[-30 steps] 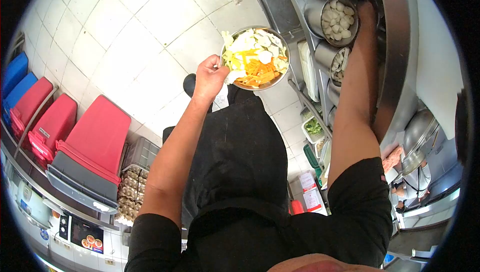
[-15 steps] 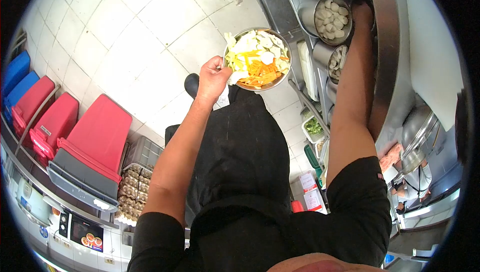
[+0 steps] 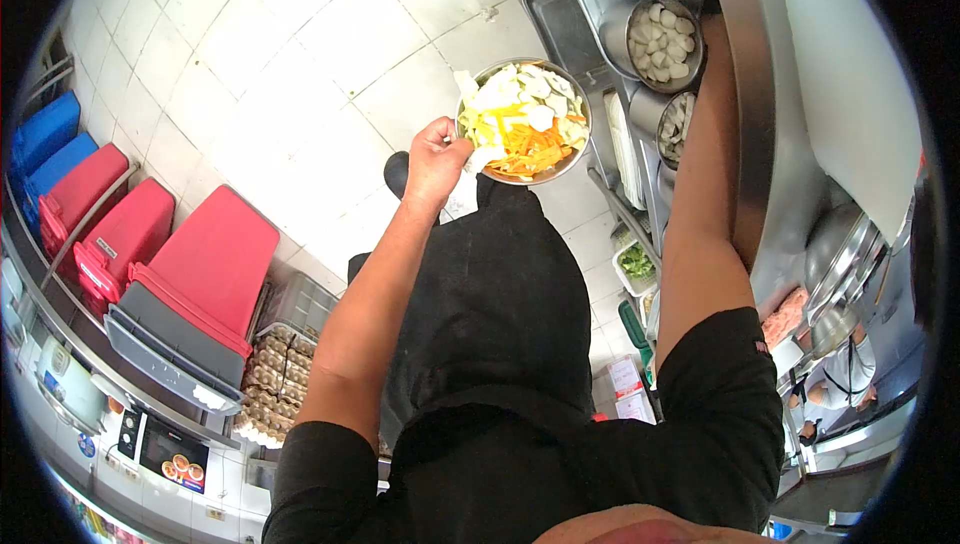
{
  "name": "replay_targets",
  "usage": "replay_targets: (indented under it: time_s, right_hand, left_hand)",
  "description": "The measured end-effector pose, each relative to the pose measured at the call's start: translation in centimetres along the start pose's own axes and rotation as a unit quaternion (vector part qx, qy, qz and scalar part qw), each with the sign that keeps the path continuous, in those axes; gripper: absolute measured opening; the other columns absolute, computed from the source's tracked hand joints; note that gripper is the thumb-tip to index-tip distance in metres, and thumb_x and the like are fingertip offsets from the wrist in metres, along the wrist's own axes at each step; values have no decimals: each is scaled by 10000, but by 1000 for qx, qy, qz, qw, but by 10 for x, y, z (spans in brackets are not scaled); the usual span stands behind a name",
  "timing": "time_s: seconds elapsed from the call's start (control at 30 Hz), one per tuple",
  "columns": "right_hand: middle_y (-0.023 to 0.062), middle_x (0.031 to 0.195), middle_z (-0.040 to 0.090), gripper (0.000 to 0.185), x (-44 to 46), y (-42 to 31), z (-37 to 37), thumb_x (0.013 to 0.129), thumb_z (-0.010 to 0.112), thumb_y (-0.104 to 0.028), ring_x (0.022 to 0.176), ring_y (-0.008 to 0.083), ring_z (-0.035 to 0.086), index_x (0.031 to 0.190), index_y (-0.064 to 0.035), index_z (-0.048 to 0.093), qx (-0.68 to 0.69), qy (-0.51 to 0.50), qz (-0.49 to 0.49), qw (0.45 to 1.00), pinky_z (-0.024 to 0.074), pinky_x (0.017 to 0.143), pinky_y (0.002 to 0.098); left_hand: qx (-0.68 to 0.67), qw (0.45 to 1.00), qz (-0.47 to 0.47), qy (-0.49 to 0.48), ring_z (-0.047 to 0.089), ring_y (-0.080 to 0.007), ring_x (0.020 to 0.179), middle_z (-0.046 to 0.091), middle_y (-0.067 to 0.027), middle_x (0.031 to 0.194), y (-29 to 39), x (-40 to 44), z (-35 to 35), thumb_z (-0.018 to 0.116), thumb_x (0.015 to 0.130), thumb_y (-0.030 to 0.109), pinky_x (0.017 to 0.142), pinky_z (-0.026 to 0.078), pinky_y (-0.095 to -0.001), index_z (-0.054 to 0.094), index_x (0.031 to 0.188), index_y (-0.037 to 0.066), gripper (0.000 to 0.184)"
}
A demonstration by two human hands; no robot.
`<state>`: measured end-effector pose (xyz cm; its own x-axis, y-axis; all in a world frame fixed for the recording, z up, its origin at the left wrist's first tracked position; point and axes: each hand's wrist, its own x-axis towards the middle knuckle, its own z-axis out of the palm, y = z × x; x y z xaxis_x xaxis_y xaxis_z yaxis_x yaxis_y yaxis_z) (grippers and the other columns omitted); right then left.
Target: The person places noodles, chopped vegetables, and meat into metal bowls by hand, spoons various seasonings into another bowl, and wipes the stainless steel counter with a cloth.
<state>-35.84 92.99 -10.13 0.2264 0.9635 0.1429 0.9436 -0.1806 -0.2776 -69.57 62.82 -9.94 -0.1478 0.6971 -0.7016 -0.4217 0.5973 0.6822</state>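
Observation:
My left hand (image 3: pixel 438 162) is closed on the near-left rim of a round metal bowl (image 3: pixel 545 180), holding it above the floor. Pale sliced vegetables (image 3: pixel 510 94) and orange strips that look like carrot (image 3: pixel 532 151) fill the bowl. My right forearm (image 3: pixel 706 204) reaches along the shelf under the steel counter edge. The right hand is hidden in shadow there, past a metal pot (image 3: pixel 612 41) of white rounded pieces (image 3: pixel 662 41). A second pot (image 3: pixel 650 114) with white pieces stands nearer me, beside that forearm.
The steel counter (image 3: pixel 790 144) runs along my right. Below it are a black tray (image 3: pixel 565 29), a container of green vegetables (image 3: pixel 636 264) and white boxes (image 3: pixel 627 384). Red bins (image 3: pixel 215 254) and egg trays (image 3: pixel 270 384) line the left. Another person (image 3: pixel 845 379) works beyond the counter.
The view has shifted slightly, so the bowl and my left hand appear a little farther right. My right hand has gone deeper under the counter edge, out of sight.

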Motion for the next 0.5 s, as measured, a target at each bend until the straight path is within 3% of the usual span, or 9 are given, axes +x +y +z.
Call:
replay_targets:
  time_s: [0.37, 0.5]
  right_hand:
    - [151, 1026, 666, 246, -9, 14, 3, 877, 609, -143, 882, 236, 655, 1092, -29, 644, 40, -7, 16, 999, 518, 781, 333]
    - [146, 1017, 669, 235, -24, 19, -5, 876, 611, -131, 868, 230, 658, 1086, -32, 646, 124, -5, 48, 991, 522, 771, 329]
  left_hand:
    - [-16, 1000, -6, 13, 435, -44, 585, 502, 39, 661, -10, -11, 1, 564, 775, -55, 517, 355, -224, 466, 656, 83, 207]
    - [-15, 1000, 12, 20, 432, -44, 582, 501, 40, 658, -7, -16, 1, 563, 774, -58, 514, 349, -224, 468, 658, 87, 209]
